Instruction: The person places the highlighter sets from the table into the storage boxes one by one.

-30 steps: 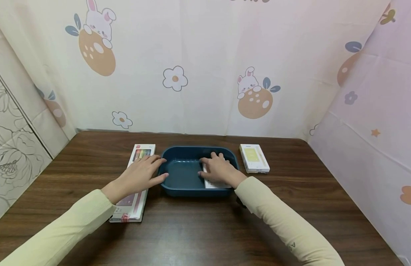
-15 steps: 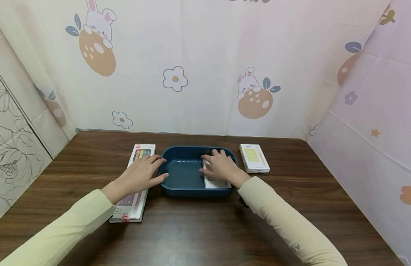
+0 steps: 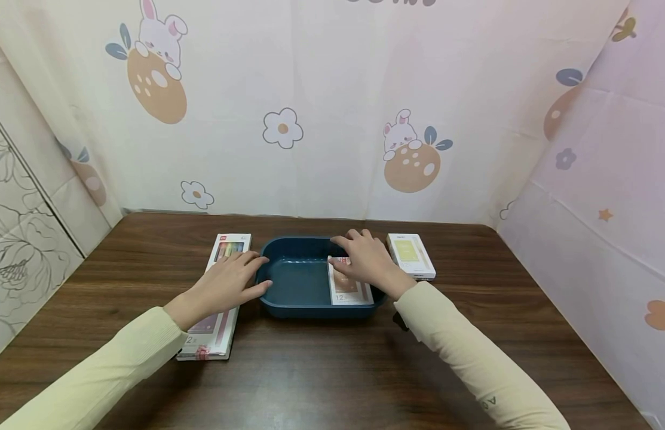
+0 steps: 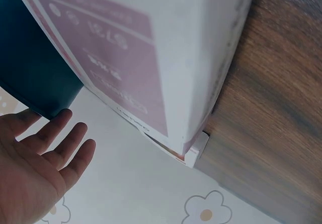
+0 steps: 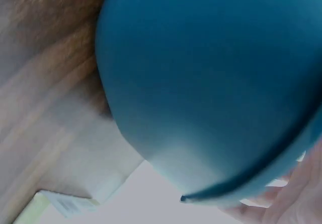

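Hanging beyond both hands: cream cloth (image 3: 332,77) printed with white rabbits, rounded tan fruit and outlined flowers. Below the hands, a dark brown wood-grain table (image 3: 321,382). Pale yellow-green knit-cuffed sleeves (image 3: 103,367) run to both wrists.

Between the hands, a dark blue, glossy rectangular tray (image 3: 297,285), corners rounded, walls raised. Beneath the left hand and wrist, on the table just beside the tray, a long flat white cardboard box (image 3: 213,340), slanted; lilac panel at its near part, multicoloured patch at its far end.

Left hand (image 3: 224,286) at the tray's left wall: thumb and fingers spread apart, nothing held. Whether the fingertips touch the rim is hard to settle from these angles. Right hand (image 3: 367,263) over the tray's right end, thumb and fingers apart, not clamped.

Under the right hand and partly covered by it, inside the tray, a small flat white cardboard box with a tan panel (image 3: 351,291), marked "12". Right of that hand, outside the tray, a small white cardboard box with a yellow-green panel (image 3: 410,255).
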The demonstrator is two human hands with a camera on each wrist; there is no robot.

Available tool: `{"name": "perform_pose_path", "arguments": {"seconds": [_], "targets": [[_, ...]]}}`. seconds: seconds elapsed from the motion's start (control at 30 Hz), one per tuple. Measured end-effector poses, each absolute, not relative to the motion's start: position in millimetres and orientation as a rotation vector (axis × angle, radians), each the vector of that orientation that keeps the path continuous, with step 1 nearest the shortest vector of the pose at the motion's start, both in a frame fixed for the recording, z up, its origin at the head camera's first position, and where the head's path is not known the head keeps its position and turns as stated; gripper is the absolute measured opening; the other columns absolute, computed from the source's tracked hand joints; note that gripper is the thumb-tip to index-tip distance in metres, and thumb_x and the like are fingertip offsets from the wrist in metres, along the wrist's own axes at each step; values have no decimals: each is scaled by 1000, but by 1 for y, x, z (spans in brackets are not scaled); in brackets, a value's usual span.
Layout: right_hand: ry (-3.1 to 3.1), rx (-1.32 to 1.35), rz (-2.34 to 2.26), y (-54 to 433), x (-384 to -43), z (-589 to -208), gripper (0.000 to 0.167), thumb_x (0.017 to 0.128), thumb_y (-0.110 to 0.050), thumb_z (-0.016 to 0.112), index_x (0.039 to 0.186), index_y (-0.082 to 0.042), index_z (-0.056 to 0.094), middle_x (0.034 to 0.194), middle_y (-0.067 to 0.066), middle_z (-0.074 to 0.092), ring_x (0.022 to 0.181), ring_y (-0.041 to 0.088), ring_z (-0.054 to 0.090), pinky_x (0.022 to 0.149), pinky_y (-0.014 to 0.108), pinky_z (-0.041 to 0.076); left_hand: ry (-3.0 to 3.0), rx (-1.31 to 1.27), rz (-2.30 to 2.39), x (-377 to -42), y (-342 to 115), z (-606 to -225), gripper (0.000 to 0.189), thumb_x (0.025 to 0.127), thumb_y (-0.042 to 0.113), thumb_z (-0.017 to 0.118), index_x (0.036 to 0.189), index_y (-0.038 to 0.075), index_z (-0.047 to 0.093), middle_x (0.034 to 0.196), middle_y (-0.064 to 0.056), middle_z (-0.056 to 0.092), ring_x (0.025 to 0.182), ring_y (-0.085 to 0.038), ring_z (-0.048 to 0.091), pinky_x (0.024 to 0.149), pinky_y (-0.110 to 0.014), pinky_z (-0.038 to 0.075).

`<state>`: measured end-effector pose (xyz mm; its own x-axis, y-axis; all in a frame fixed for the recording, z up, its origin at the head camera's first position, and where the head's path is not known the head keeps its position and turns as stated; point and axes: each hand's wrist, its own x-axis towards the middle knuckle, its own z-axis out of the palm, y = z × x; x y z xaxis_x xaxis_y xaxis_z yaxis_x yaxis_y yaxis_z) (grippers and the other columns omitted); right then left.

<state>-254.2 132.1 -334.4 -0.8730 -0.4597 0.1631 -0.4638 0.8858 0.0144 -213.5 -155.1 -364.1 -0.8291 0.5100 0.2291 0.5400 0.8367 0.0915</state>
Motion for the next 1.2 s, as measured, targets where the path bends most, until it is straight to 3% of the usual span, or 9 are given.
{"name": "perform_pose_path", "arguments": {"seconds": [0.3,0.7,0.93,1.2], "targets": [[-2859,670,36,146,-258,-325,48,86,-46,56,127,-21,54,116,9,57,100,31,53,79,47,48,-2809,-822,-222,-213,-155,-365,57,89,49,49,126,6,53,125,-13,54,110,-31,54,90,-51,44],[-2894,596,96,175,-264,-319,49,87,-42,56,130,-17,51,126,16,52,114,39,48,88,56,43,-2787,-830,-204,-214,-155,-365,56,89,47,50,125,5,54,124,-15,54,109,-32,54,90,-50,44],[-2907,536,81,197,-267,-317,50,87,-42,55,129,-15,52,118,17,55,104,39,53,74,50,49,-2800,-827,-206,-213,-154,-365,57,89,48,49,126,5,53,125,-15,54,110,-32,54,90,-51,44],[-2958,431,93,221,-275,-323,50,88,-40,53,130,-14,51,125,21,51,109,43,50,75,55,48,-2804,-820,-216,-212,-154,-364,57,89,49,49,126,6,54,125,-15,54,110,-32,54,91,-51,44]]}}
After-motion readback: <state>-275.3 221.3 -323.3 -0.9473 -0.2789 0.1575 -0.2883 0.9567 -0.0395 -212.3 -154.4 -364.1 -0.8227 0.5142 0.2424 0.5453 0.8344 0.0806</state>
